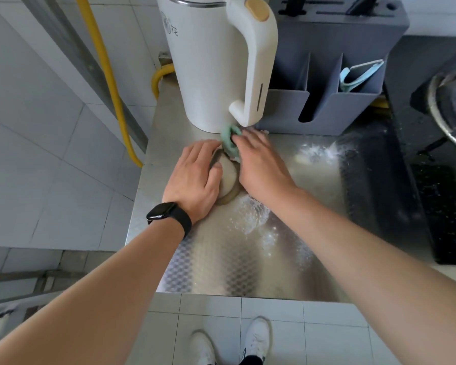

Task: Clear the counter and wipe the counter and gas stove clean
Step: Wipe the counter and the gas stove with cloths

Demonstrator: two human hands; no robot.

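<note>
A steel counter (248, 270) is dusted with white flour (250, 217) in front of my hands and more flour (316, 151) toward the stove. My left hand (195, 180), with a black watch on the wrist, grips a small round beige bowl (228, 177) by its rim. My right hand (261, 164) lies just right of the bowl and holds a bunched green cloth (231, 139) against the counter at the foot of a white kettle (211, 61). The black gas stove (411, 180) lies to the right, its burner (450, 106) at the frame's edge.
A grey knife and utensil block (340, 83) stands behind the flour, right of the kettle. A yellow gas hose (108, 75) runs down the tiled wall at the left. The counter's front edge drops to a tiled floor where my white shoes (256, 338) show.
</note>
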